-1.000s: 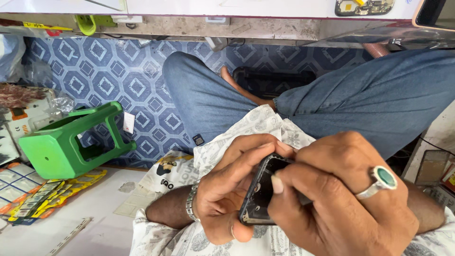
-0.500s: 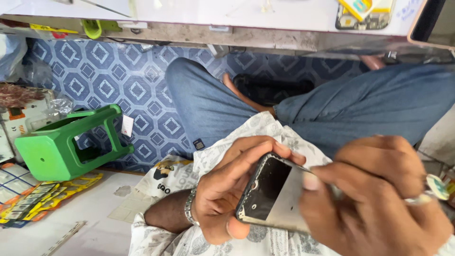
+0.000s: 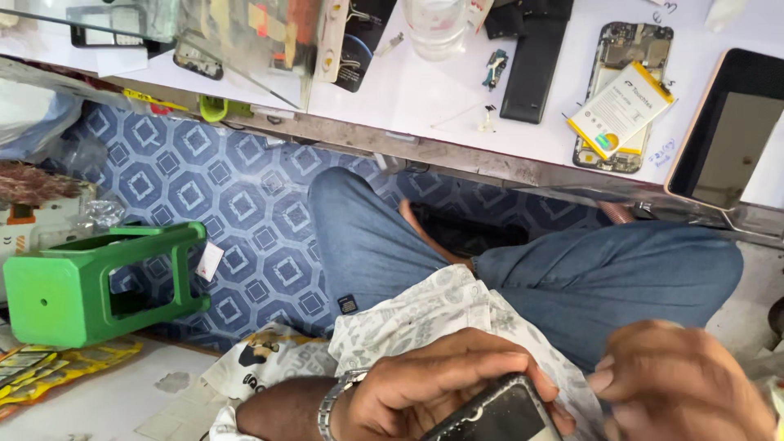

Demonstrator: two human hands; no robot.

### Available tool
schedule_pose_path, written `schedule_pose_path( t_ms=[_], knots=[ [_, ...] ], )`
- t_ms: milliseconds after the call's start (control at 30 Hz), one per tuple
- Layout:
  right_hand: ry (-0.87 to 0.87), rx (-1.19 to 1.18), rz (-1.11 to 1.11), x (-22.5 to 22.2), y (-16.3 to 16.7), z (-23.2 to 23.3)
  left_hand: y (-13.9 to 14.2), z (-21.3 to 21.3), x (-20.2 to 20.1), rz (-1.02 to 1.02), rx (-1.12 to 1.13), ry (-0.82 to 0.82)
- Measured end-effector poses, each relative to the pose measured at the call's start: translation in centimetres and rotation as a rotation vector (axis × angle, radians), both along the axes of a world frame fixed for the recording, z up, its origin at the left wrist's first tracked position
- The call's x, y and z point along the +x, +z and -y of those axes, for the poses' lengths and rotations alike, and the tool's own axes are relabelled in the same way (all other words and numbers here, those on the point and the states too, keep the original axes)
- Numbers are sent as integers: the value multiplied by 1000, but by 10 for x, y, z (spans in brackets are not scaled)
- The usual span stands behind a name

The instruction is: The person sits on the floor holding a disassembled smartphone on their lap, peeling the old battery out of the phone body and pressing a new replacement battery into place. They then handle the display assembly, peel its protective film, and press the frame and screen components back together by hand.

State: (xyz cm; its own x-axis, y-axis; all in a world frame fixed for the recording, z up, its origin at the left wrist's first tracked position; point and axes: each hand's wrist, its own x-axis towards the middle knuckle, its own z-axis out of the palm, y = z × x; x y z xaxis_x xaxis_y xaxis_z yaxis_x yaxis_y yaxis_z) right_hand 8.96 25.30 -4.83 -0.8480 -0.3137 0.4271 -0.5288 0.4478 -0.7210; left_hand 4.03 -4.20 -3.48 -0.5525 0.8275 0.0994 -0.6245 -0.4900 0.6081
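Fingers [image 3: 457, 367] of the left hand [image 3: 425, 392] are curling over the top edge of a dark phone [image 3: 494, 416], pinching it low in the lap at the bottom of the view, a metal bracelet [image 3: 331, 400] circling the wrist. The right hand [image 3: 678, 384] is hovering just beside the phone, blurred, so whether its fingers are spread or pressed together cannot be told. Behind the hands, blue-jeaned legs [image 3: 572, 278] are crossing over a patterned blue floor [image 3: 229, 204], where a green plastic stool [image 3: 90, 282] is lying tipped on its side. Above, the white bench [image 3: 408, 90] is carrying an opened phone body [image 3: 625, 98] with a yellow-edged battery lying in it, a black rectangular panel [image 3: 531, 69], a tablet [image 3: 727, 135] at the right edge, and a clear plastic container [image 3: 437, 24] whose contents cannot be made out.
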Motion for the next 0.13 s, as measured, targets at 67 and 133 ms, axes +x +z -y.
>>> schedule_pose_path(
  t_ms=[67, 133],
  knots=[
    [-8, 179, -9, 14, -2, -3, -1, 2, 2, 8, 1, 6],
    [-143, 232, 19, 44, 3, 7, -2, 6, 2, 20, -24, -14]
  ],
)
